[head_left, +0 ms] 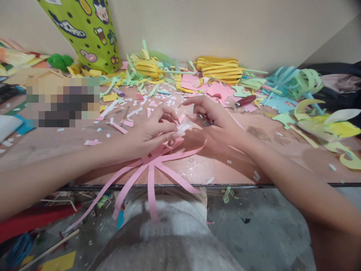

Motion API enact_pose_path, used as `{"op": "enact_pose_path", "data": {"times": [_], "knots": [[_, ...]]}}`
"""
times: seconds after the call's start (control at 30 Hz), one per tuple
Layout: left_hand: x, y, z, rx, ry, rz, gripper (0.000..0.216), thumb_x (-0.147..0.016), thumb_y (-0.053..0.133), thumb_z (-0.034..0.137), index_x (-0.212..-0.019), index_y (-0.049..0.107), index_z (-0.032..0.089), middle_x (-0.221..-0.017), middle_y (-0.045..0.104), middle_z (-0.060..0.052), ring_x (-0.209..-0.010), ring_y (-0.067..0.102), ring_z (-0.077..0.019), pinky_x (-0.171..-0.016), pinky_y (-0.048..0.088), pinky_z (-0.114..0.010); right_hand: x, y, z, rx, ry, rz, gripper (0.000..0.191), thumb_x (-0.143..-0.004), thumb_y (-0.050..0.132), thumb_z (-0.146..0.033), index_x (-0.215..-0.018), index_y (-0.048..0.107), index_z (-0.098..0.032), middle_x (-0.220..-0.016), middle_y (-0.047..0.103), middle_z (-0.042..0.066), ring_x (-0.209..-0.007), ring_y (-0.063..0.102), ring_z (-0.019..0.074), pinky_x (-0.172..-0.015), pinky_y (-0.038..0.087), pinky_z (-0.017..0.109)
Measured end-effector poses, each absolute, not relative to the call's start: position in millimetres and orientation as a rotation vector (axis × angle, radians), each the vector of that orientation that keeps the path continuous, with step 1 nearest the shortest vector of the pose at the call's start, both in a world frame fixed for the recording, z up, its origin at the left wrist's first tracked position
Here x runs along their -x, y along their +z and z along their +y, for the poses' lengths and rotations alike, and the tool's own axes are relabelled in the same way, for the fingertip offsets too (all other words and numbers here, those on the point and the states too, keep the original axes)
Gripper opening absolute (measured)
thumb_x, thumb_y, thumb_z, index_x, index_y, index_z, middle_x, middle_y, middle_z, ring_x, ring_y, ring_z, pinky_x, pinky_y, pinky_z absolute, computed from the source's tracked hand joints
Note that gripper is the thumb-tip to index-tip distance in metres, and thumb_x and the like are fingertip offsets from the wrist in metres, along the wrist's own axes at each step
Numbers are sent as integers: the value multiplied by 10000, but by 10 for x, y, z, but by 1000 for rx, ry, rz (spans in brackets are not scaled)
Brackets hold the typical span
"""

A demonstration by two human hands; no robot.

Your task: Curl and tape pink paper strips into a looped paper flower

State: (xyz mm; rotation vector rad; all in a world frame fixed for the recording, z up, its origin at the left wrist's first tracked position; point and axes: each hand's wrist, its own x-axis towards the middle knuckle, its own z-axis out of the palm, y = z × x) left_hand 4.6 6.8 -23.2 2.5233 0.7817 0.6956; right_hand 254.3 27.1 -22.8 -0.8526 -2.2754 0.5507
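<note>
My left hand [158, 130] is over the middle of the table's front part, its thumb and fingers pinched on the end of a pink paper strip [181, 119]. Below this hand, a pink paper piece cut into long strips [151, 177] fans out and hangs over the table edge. Facing it, my right hand [213, 114] has curled fingers around a small shiny metal thing [203, 120], mostly hidden by the palm. Between the two hands is a whitish, see-through bit [184, 126], too blurred to name.
Paper scraps [163, 98] litter the wooden table [239, 165]. A red-handled tool [245, 101] lies to the right. Behind are yellow fringed paper pieces [220, 69] and a green patterned bag [90, 37] against the wall. Blue-green paper loops [307, 84] stand at right.
</note>
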Motion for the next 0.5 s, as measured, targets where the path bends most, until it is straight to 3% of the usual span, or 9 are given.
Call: {"op": "enact_pose_path", "data": {"times": [0.1, 0.2, 0.27, 0.37, 0.5], "knots": [[-42, -287, 105, -2398, 605, 776, 348, -1065, 429, 384, -983, 718, 206, -1260, 594, -75, -1232, 547, -211, -1108, 417, -375, -2568, -261, 343, 815, 598, -2263, 377, -1015, 513, -404, -1350, 538, -233, -1233, 627, 71, -1104, 595, 198, -914, 485, 334], [-57, -291, 116, -2349, 509, 760, 384, -1072, 414, 430, -984, 703, 193, -1047, 667, -48, -1007, 631, -182, -944, 494, -310, -2568, -274, 377, 801, 614, -2242, 388, -1041, 457, -431, -1321, 563, -185, -1367, 586, 110, -1245, 565, 202, -1023, 467, 350], [-70, -270, 112, -2368, 491, 733, 411, -1074, 399, 448, -966, 702, 192, -966, 675, -42, -942, 635, -181, -892, 500, -291, -2553, -267, 375, 830, 614, -2220, 404, -1053, 419, -451, -1306, 576, -177, -1330, 613, 114, -1187, 595, 191, -1014, 481, 350], [-70, -244, 114, -2418, 473, 697, 372, -1074, 398, 395, -1002, 705, 199, -1017, 689, -48, -1005, 630, -195, -936, 487, -301, -2524, -240, 358, 858, 625, -2178, 430, -1057, 391, -476, -1297, 600, -186, -1198, 669, 98, -1009, 632, 177, -934, 515, 348], [-37, -239, 131, -2472, 441, 630, 324, -1070, 387, 307, -1053, 687, 189, -1065, 693, -48, -1040, 627, -190, -932, 479, -286, -2510, -176, 356, 888, 771, -2001, 487, -1048, 345, -553, -1273, 625, -223, -1112, 669, 78, -740, 605, 140, -694, 515, 304]]}}
